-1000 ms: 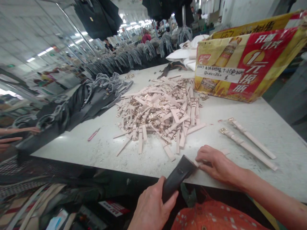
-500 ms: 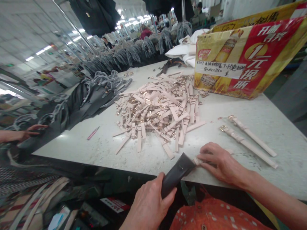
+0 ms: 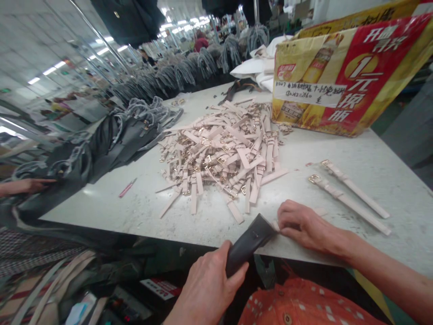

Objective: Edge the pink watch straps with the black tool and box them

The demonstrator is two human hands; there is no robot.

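My left hand (image 3: pixel 216 275) is wrapped round a dark grey, sleeve-like piece (image 3: pixel 248 241) at the table's front edge. Its wide end points up and to the right. Beside that end, my right hand (image 3: pixel 299 223) pinches a pale pink strap (image 3: pixel 276 226); only short bits of the strap show past the fingers. A large heap of pink straps with gold buckles (image 3: pixel 219 153) lies beyond both hands. Two more buckled straps (image 3: pixel 355 203) lie side by side to the right of my right hand.
A yellow and red cardboard box (image 3: pixel 314 85) stands at the back right. A pink pen-like tool (image 3: pixel 127 188) lies left of the heap. Dark grey pieces (image 3: pixel 111 144) cover the table's left side, where another person's hand (image 3: pixel 32 186) rests. White bundles (image 3: pixel 253 67) are behind.
My right hand's fingers have closed in more tightly by the end of the dark piece. The view has shifted slightly. At the left, the other person's hand has moved a little.
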